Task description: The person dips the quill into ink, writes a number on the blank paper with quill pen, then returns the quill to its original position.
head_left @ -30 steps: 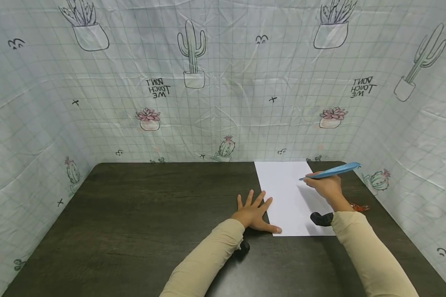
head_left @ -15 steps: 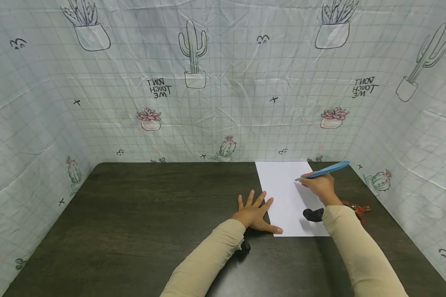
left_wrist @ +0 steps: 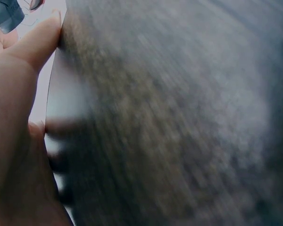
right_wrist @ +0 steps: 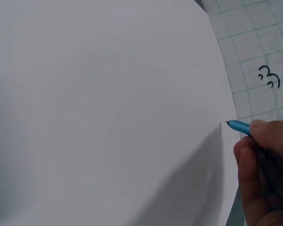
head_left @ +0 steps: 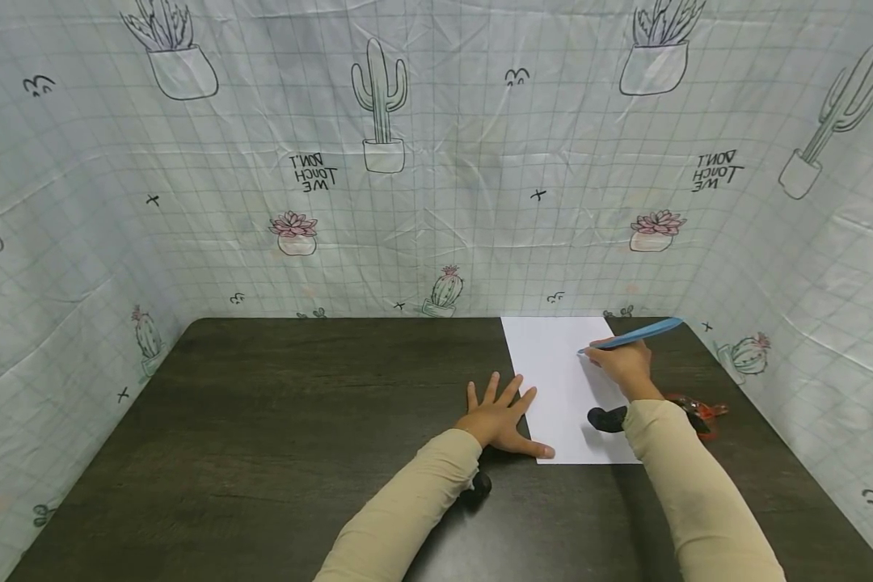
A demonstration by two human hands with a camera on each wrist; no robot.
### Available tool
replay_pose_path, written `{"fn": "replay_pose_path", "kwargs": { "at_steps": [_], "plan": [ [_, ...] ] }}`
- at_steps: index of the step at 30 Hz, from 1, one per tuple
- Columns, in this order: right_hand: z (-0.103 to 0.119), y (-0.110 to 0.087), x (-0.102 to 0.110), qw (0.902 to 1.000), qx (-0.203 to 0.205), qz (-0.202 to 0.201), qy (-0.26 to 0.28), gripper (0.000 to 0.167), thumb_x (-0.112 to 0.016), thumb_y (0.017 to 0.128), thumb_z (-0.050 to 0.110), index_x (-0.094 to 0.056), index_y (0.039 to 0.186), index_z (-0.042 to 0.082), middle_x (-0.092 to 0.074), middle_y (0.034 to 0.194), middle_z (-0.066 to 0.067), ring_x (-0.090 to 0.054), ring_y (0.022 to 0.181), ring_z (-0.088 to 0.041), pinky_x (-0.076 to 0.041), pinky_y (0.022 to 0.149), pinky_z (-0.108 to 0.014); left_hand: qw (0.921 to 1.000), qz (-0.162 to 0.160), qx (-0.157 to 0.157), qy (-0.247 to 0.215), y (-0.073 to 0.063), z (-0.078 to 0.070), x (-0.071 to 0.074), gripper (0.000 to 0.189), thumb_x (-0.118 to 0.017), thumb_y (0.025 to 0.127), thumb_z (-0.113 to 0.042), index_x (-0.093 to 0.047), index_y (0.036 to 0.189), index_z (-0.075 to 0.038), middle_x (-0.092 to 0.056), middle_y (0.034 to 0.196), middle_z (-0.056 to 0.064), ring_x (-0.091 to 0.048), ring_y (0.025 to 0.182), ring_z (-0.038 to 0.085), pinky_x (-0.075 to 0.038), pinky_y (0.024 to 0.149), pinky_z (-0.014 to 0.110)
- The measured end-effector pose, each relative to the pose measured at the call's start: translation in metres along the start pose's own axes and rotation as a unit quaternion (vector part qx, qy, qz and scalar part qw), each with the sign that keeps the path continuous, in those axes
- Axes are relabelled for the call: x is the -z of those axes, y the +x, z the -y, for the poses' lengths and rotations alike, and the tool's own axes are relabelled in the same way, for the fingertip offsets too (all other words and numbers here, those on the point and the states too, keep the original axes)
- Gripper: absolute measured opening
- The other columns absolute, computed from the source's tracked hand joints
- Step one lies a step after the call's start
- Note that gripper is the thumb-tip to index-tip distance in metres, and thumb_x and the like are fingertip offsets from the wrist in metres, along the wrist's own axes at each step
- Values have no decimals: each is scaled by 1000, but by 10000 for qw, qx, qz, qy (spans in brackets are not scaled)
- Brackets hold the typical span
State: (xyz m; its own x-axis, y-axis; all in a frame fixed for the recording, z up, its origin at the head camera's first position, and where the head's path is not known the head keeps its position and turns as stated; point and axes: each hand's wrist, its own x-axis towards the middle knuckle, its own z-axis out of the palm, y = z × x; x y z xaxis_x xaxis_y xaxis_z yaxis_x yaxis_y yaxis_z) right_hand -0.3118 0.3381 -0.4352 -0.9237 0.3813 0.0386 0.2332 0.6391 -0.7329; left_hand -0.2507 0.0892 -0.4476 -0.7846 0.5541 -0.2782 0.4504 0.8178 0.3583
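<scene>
A white sheet of paper (head_left: pixel 560 404) lies near the right end of the dark table. My left hand (head_left: pixel 496 424) rests flat at its left edge, fingers spread, thumb on the near left corner and fingertips at the side. Between thumb and fingers, my right hand (head_left: pixel 626 368) pinches a blue feather-shaped pen (head_left: pixel 643 331), its tail slanting up to the right. In the right wrist view the dark point of the pen (right_wrist: pixel 238 126) is close over the paper (right_wrist: pixel 108 103), right beside the tip of its shadow. No marks show on the sheet in that view.
A glossy red-orange object (head_left: pixel 711 411) lies on the dark table (head_left: pixel 262 420) beyond the right forearm, partly hidden by it. A white curtain (head_left: pixel 451 178) with drawn cacti encloses the back and sides. Black wrist cameras stick out below both cuffs.
My right hand has moved a little to the left over the paper with the pen, baring more of the red-orange object. The left hand stays in place.
</scene>
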Motion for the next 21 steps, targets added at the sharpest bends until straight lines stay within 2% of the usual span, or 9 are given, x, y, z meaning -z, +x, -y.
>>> {"fn": "replay_pose_path", "kwargs": {
  "at_steps": [1, 3, 6, 8, 15, 21],
  "plan": [
    [0, 0, 0, 10000, 11, -57, -39, 34, -72, 83, 22, -72, 107, -1, -74, 79, -4, -63, 89, -25, -44, 69, -29, 10000, 0, 1, 2, 0, 0, 0, 98, -58, 78, -73, -8, 155, -37, 4, 161, -11, 13, 147, 25, 9, 113, 59],
    [0, 0, -1, 9999, -38, -125, -39, 33, -73, 83, 21, -73, 107, -1, -74, 77, -3, -62, 90, -26, -44, 69, -28, 10000, 6, -4, 6, 0, 0, 1, 98, -58, 78, -73, -8, 155, -37, 4, 161, -11, 13, 147, 25, 9, 113, 59],
    [-1, 0, -2, 9998, -170, -137, 14, 33, -74, 82, 21, -72, 107, -1, -72, 72, 3, -60, 73, -11, -44, 66, -25, 10000, 8, -18, 15, 0, 1, 1, 98, -57, 78, -74, -7, 155, -37, 4, 161, -11, 14, 147, 25, 9, 113, 59],
    [-3, 1, -2, 9996, -241, -159, 28, 34, -74, 82, 22, -72, 107, -1, -71, 69, 6, -59, 66, -5, -44, 64, -23, 10000, 12, -16, 25, 0, 1, 0, 98, -57, 78, -74, -7, 154, -38, 4, 161, -11, 14, 147, 25, 9, 113, 59],
    [-6, 0, -5, 9992, -98, -386, -41, 33, -74, 81, 21, -72, 105, -2, -73, 76, -4, -62, 91, -30, -42, 69, -28, 10000, -3, -3, 37, 1, 1, -1, 99, -57, 78, -75, -7, 154, -38, 5, 161, -12, 14, 147, 25, 9, 113, 59],
    [-6, -1, -7, 9992, -142, -382, 3, 33, -74, 82, 22, -72, 106, -1, -74, 78, -4, -64, 92, -30, -43, 69, -29, 10000, -3, 1, 54, 0, 1, -1, 98, -57, 78, -75, -7, 154, -38, 4, 161, -12, 14, 147, 25, 9, 113, 59]
  ]
}}
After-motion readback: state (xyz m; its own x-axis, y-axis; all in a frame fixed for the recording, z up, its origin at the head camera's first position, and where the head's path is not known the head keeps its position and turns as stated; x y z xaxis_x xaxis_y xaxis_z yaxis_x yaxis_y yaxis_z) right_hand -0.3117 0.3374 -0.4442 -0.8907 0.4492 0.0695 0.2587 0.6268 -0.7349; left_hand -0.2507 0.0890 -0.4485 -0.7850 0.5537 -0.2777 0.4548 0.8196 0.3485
